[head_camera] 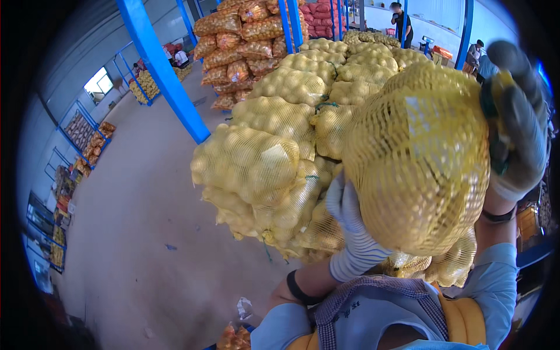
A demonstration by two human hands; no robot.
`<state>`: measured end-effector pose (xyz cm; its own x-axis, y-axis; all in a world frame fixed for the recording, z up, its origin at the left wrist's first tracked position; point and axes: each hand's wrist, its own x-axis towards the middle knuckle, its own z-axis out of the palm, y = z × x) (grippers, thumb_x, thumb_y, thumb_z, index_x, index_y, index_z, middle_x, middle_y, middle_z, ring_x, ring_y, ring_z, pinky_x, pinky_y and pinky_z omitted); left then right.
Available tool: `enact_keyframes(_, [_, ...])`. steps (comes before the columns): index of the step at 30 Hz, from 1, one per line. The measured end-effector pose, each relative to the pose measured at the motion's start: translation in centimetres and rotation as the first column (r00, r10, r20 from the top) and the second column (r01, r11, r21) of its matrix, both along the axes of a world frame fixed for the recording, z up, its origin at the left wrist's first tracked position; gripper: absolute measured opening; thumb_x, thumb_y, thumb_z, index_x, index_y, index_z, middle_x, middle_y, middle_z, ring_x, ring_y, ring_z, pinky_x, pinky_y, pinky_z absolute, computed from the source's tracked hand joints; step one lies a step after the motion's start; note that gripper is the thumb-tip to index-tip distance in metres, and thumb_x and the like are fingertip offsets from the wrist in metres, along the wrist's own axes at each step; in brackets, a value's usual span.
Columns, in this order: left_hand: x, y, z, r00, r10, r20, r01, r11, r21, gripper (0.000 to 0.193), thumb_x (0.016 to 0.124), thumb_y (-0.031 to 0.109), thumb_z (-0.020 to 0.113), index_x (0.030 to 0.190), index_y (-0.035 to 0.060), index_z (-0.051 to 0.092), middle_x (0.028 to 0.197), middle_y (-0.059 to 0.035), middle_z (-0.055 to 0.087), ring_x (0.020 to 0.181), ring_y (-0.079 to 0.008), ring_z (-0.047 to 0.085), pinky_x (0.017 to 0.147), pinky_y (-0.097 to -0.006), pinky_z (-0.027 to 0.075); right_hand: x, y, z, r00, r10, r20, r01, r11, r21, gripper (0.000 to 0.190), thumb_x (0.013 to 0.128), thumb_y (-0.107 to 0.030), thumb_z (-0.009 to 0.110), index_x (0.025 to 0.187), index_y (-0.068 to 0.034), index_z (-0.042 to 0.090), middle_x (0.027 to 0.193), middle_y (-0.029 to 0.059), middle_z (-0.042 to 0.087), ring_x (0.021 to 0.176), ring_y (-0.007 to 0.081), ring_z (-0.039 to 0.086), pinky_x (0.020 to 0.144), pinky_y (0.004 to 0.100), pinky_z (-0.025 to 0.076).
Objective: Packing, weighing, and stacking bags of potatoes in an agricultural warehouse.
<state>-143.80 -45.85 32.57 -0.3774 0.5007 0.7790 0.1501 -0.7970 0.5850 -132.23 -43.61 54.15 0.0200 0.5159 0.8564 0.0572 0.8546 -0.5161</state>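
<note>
A full yellow mesh sack (420,170), with a pale label showing through the mesh, is held up close in front of my chest. My right hand (518,127), in a dark-coated glove, grips its gathered end on the right. Against the sack's lower left side lies my left hand (352,227), in a white striped glove, its palm partly hidden by the sack. Behind and below is a stack of similar mesh sacks (280,122) filled with pale round produce, perhaps onions. Green ties (326,105) close several of them.
A blue post (164,70) stands left of the stack. Orange mesh sacks (245,39) are piled behind it, with red sacks (321,17) farther back. Concrete floor (131,210) stretches along the left. A person (402,26) stands at the back, others farther right.
</note>
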Motion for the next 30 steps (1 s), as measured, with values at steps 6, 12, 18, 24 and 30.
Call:
enact_keyframes(6, [1.9, -0.7, 1.5, 0.793, -0.425, 0.436, 0.537, 0.827, -0.169, 0.107, 0.072, 0.023, 0.084, 0.146, 0.0033, 0.009, 0.140, -0.0140, 0.029, 0.125, -0.0235, 0.036, 0.105, -0.0399, 0.036, -7.3, 6.6, 2.9, 0.773, 0.122, 0.622, 0.036, 0.971, -0.235, 0.029, 0.085, -0.026, 0.065, 0.105, -0.005, 0.067, 0.077, 0.0002, 0.059, 0.061, 0.0047, 0.051, 0.054, 0.0217, 0.041])
enact_keyframes(12, [-5.1, 2.0, -4.4, 0.651, -0.370, 0.662, 0.718, 0.584, -0.380, 0.102, 0.080, 0.029, 0.077, 0.147, -0.0006, 0.007, 0.141, -0.0177, 0.031, 0.129, -0.0231, 0.034, 0.109, -0.0351, 0.031, -10.0, 16.0, -8.8, 0.154, 0.227, 0.961, 0.107, 0.964, -0.245, 0.077, 0.083, -0.049, 0.068, 0.140, -0.006, 0.038, 0.119, 0.0208, 0.060, 0.105, 0.0314, 0.061, 0.092, 0.0430, 0.050])
enact_keyframes(18, [-2.1, 0.3, -9.9, 0.921, -0.199, 0.336, 0.384, 0.615, -0.688, 0.107, 0.083, 0.029, 0.075, 0.148, -0.0030, -0.003, 0.149, -0.0167, 0.022, 0.134, -0.0242, 0.029, 0.113, -0.0364, 0.027, 1.6, 10.9, -20.1, 0.244, 0.223, 0.944, 0.291, 0.911, -0.291, 0.096, 0.079, -0.058, 0.067, 0.149, -0.009, 0.024, 0.150, 0.0225, 0.028, 0.137, 0.0398, 0.032, 0.113, 0.0455, 0.031])
enact_keyframes(24, [3.4, -1.4, -10.0, 0.941, -0.288, 0.176, 0.327, 0.645, -0.691, 0.120, 0.077, 0.028, 0.080, 0.146, -0.0046, -0.012, 0.150, -0.0238, 0.005, 0.140, -0.0331, 0.016, 0.116, -0.0422, 0.020, 5.9, 13.2, -22.7, 0.527, 0.455, 0.718, -0.029, 0.854, -0.520, 0.092, 0.078, -0.049, 0.074, 0.147, -0.008, 0.029, 0.148, 0.0211, 0.033, 0.137, 0.0343, 0.034, 0.113, 0.0422, 0.031])
enact_keyframes(30, [-2.1, -3.5, -9.4, 0.789, -0.501, 0.356, 0.588, 0.443, -0.677, 0.090, 0.083, 0.025, 0.073, 0.145, -0.0063, 0.016, 0.145, -0.0194, 0.024, 0.136, -0.0311, 0.027, 0.112, -0.0411, 0.028, 7.4, 12.9, -22.3, 0.585, 0.477, 0.656, -0.004, 0.811, -0.585, 0.085, 0.084, -0.049, 0.069, 0.146, -0.005, 0.031, 0.142, 0.0214, 0.043, 0.133, 0.0339, 0.041, 0.109, 0.0409, 0.036])
